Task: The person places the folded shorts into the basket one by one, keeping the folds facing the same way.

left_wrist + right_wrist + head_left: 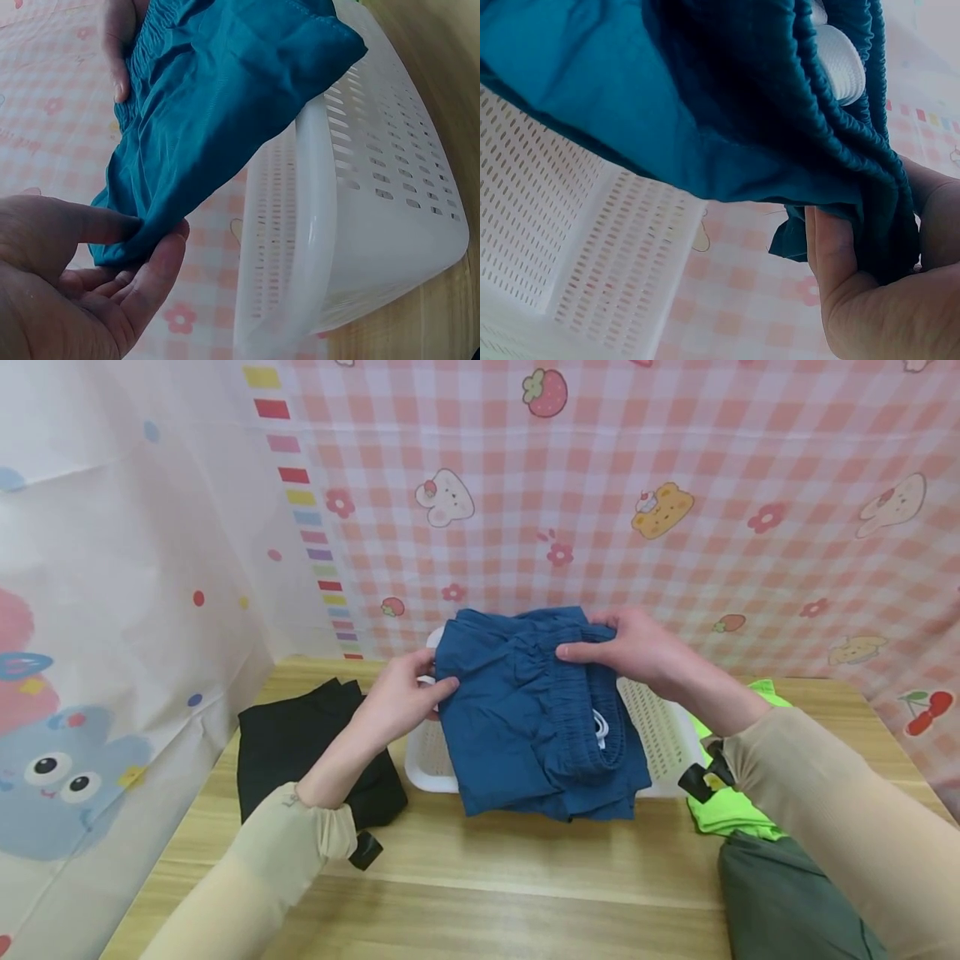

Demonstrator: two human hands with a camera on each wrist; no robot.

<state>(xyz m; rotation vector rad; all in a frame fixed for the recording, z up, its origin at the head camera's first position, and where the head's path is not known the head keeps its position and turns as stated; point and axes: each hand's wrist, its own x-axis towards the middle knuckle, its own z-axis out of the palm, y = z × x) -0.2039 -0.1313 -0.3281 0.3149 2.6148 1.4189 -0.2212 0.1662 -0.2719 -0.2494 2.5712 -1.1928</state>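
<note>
Folded blue shorts [510, 718] with a gathered elastic waistband and a white drawstring [600, 727] are held over a white plastic basket [663, 735]. My left hand [405, 693] pinches their left edge between thumb and fingers, as the left wrist view also shows. At the waistband's far corner, my right hand [637, 647] grips the cloth, thumb on top and fingers beneath. In the right wrist view the perforated basket wall [622, 262] shows below the raised cloth. The shorts hide most of the basket's inside.
Folded black cloth [300, 752] lies on the wooden table [480, 893] left of the basket. To the right are bright green cloth [731, 814] and dark green cloth [787, 902], partly behind my right sleeve. A checked pink curtain [510, 527] hangs behind the table.
</note>
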